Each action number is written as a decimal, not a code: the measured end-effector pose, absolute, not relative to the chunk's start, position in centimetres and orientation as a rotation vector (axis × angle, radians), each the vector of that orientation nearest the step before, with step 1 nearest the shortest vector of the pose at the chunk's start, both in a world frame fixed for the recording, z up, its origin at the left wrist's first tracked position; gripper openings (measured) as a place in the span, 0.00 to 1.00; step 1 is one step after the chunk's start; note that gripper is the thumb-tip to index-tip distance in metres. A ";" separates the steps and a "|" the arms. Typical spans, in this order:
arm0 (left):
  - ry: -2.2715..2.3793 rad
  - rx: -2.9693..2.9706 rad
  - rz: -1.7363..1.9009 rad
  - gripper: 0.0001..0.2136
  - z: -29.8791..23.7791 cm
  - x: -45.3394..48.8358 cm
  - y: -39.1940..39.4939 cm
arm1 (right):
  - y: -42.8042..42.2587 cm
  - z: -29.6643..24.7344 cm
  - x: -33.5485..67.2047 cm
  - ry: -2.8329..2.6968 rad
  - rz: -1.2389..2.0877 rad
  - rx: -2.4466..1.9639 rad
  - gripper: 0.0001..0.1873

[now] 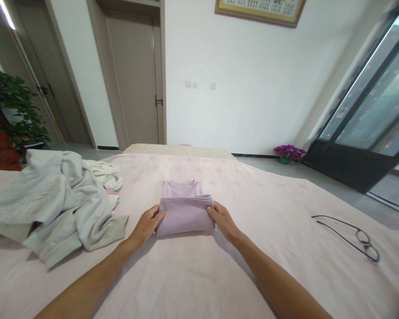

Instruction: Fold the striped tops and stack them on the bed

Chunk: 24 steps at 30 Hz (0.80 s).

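A lilac ribbed top lies folded on the pink bed sheet, its near half doubled over the far half. My left hand grips the left edge of the fold, fingers curled round the cloth. My right hand grips the right edge the same way. Both arms reach forward from the near edge of the bed.
A heap of pale grey and cream clothes lies on the bed to the left. Black-rimmed glasses rest on the sheet at the right. A potted tree stands far left, purple flowers by the glass door.
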<state>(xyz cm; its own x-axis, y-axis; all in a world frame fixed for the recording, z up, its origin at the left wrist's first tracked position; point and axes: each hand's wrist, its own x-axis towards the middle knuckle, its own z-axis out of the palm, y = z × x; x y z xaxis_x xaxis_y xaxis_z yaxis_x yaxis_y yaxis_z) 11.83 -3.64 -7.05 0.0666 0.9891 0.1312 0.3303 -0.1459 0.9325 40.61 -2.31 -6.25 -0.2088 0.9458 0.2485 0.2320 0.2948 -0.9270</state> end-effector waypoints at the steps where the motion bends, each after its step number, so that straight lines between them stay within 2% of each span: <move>1: 1.384 1.556 1.083 0.15 -7.2 11.9 -3.0 | -1.4 -6.5 40.3 -1.620 0.995 -1.131 0.20; 6: 1.469 1.565 1.036 0.14 -8.1 11.5 -0.8 | 1.3 -7.9 39.6 -1.615 0.841 -1.401 0.16; 12: 1.774 1.744 0.823 0.14 -8.2 10.8 -0.7 | 1.4 -8.4 39.7 -1.707 0.588 -1.609 0.22; 15: 1.849 2.038 0.989 0.19 -7.5 11.2 -1.9 | 1.0 -8.4 39.6 -1.713 0.438 -1.639 0.27; 18: 1.563 2.445 1.182 0.19 -7.0 12.0 -3.1 | 0.8 -8.3 39.6 -1.773 0.185 -1.520 0.29; 21: 1.268 2.691 0.914 0.21 -7.0 12.7 -3.7 | 0.6 -8.0 39.7 -1.942 0.029 -1.303 0.23; 24: 1.199 2.775 0.581 0.29 -7.5 12.8 -3.6 | 0.4 -7.9 39.9 -2.159 0.155 -1.164 0.15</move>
<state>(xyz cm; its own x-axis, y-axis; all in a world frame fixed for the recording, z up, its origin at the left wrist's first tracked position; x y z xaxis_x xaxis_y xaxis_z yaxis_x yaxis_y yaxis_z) 12.80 -3.61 -7.50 0.6255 0.7136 0.3153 0.6896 -0.6947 0.2043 39.93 0.38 -7.86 -0.3766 0.7784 0.5023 0.6988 0.5947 -0.3976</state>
